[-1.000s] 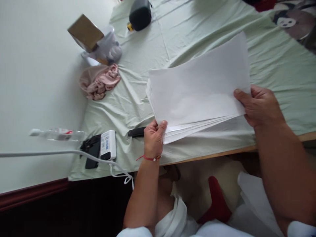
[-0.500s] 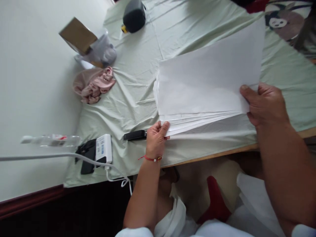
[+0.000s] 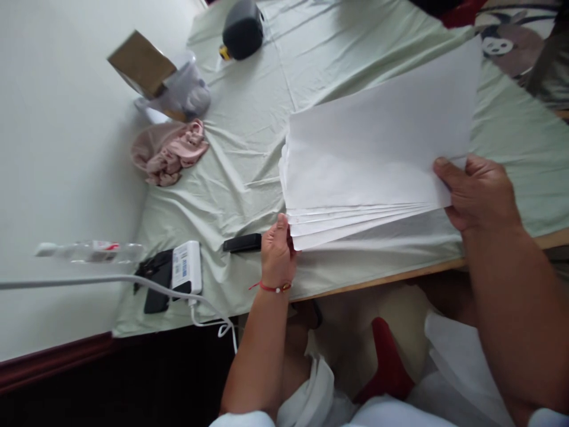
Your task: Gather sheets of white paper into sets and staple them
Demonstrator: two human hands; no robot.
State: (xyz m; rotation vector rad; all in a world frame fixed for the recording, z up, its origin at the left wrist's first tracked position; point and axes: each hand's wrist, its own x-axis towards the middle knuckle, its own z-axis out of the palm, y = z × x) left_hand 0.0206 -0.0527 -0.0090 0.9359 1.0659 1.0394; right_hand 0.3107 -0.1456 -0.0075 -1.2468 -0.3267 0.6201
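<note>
Holding a stack of white paper sheets (image 3: pixel 377 142) with the right hand (image 3: pixel 480 190) in the head view, thumb pressed flat on top near the right end and fingers tucked out of sight underneath, so that's a proper grasp. The left hand (image 3: pixel 279 249) is at the stack's lower left corner, thumb pointing up along the edge and fingers partly hidden behind the paper; honestly can't tell if it's pinching anything or just touching. The stack sits between the two hands, above a pale green cloth (image 3: pixel 249 196), tilted up toward the right, and the sheets fan out in steps along the near edge, widest by the left hand.

There's a red bracelet (image 3: pixel 275 288) on the left wrist, and a black slim object (image 3: pixel 242 243) on the cloth just beside that hand. Further left you've got a white device (image 3: pixel 186 261) next to a dark flat thing (image 3: pixel 156 299), plus a clear bottle (image 3: pixel 127 253) by the wall and a pale cable (image 3: pixel 111 279) crossing in front. Up top: crumpled pink fabric (image 3: pixel 171 154), a brown box (image 3: pixel 142 62) and a black case (image 3: pixel 242 29).
</note>
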